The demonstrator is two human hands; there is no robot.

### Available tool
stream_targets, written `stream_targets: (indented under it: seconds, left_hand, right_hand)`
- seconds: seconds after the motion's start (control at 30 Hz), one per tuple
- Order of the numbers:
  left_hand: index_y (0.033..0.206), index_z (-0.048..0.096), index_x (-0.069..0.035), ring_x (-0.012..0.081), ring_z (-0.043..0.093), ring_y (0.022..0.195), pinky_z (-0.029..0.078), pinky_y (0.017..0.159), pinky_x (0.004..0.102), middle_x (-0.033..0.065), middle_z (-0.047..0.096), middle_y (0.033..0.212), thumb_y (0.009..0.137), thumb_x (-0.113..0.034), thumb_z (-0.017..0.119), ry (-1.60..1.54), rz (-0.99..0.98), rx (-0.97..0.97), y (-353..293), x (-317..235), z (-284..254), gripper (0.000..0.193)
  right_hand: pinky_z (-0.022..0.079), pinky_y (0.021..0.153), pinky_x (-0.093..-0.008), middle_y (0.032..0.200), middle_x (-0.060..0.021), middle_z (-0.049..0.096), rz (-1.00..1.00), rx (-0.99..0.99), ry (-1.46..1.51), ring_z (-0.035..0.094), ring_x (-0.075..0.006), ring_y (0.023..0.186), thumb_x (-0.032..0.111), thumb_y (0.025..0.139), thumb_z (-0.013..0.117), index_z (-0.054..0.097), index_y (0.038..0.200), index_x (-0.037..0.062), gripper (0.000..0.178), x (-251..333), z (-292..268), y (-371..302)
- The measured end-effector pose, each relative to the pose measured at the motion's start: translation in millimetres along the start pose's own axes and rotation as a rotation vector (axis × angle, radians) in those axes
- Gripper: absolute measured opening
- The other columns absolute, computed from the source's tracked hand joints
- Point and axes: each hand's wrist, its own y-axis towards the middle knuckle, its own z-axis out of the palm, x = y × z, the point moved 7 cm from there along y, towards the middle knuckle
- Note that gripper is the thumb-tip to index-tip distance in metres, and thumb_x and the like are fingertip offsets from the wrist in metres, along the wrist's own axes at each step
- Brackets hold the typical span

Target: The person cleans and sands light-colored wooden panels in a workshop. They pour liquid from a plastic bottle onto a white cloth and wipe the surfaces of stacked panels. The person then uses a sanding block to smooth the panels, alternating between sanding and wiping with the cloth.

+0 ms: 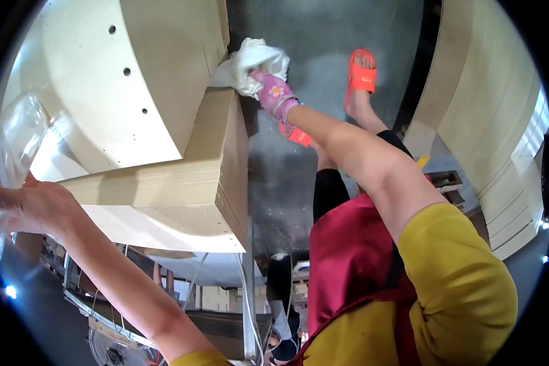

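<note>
At the far left rim my left hand, bare, has its fingers around a shiny clear plastic thing, maybe a bag or a bottle; the rim hides part of both. My right hand wears a pink glove with a flower patch and grips a crumpled white cloth or thin bag. This white bundle lies against the corner of a stack of cream boards. Below it are more stacked cream panels, and a white panel with holes rests above them.
Another stack of curved cream panels stands on the right. Grey floor runs between the stacks, where my feet in orange slides stand. White cables, a metal frame and a fan are at lower left.
</note>
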Motion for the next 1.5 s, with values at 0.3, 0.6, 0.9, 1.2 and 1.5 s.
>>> stream_targets:
  seconds: [0.3, 0.6, 0.9, 1.2, 1.5]
  left_hand:
    - [0.129, 0.033, -0.004, 0.0270, 0.050, 0.121, 0.043, 0.101, 0.0406, 0.0180, 0.052, 0.126, 0.094, -0.033, 0.057, -0.386, -0.231, -0.083, -18, -32, 6, 0.052]
    - [0.134, 0.018, -0.010, 0.0265, 0.048, 0.120, 0.039, 0.102, 0.0485, 0.0185, 0.051, 0.126, 0.092, -0.023, 0.060, -0.635, -0.456, -0.235, -39, -65, -113, 0.061]
    - [0.143, 0.015, -0.007, 0.0336, 0.040, 0.126, 0.031, 0.107, 0.0498, 0.0212, 0.037, 0.136, 0.088, -0.037, 0.060, -0.295, -0.836, -0.394, -267, -90, -285, 0.077]
    - [0.131, 0.026, -0.005, 0.0267, 0.045, 0.120, 0.036, 0.102, 0.0399, 0.0158, 0.045, 0.129, 0.067, -0.012, 0.080, -0.241, -1.369, -0.192, -504, -114, -253, 0.084]
    - [0.131, 0.026, -0.006, 0.0297, 0.043, 0.122, 0.037, 0.101, 0.0424, 0.0200, 0.041, 0.134, 0.063, -0.010, 0.078, -0.637, -1.479, -0.204, -556, -118, -218, 0.086]
  right_hand:
    - [0.049, 0.077, -0.0421, 0.092, -0.0189, 0.062, -0.377, 0.330, 0.205, 0.061, -0.0368, 0.088, 0.006, 0.076, 0.051, 0.062, 0.101, 0.0045, 0.027, 196, -61, -135]
    - [0.050, 0.075, -0.0280, 0.104, -0.0069, 0.064, 0.308, 0.225, 0.469, 0.063, -0.0162, 0.092, 0.010, 0.087, 0.059, 0.052, 0.123, 0.0020, 0.038, 144, -142, -180]
    - [0.050, 0.090, -0.0439, 0.123, -0.0108, 0.058, 1.023, 0.481, 0.662, 0.059, -0.0276, 0.109, 0.006, 0.091, 0.049, 0.049, 0.130, 0.0123, 0.040, 5, -36, -237]
    - [0.051, 0.084, -0.0377, 0.123, -0.0102, 0.055, 1.122, 0.509, 0.483, 0.058, -0.0239, 0.104, 0.014, 0.092, 0.052, 0.046, 0.131, 0.0101, 0.040, -138, 93, -184]
    - [0.051, 0.084, -0.0327, 0.131, -0.0102, 0.050, 0.955, 0.619, 0.430, 0.056, -0.0202, 0.107, 0.016, 0.091, 0.052, 0.038, 0.138, 0.0123, 0.050, -83, 164, -166]
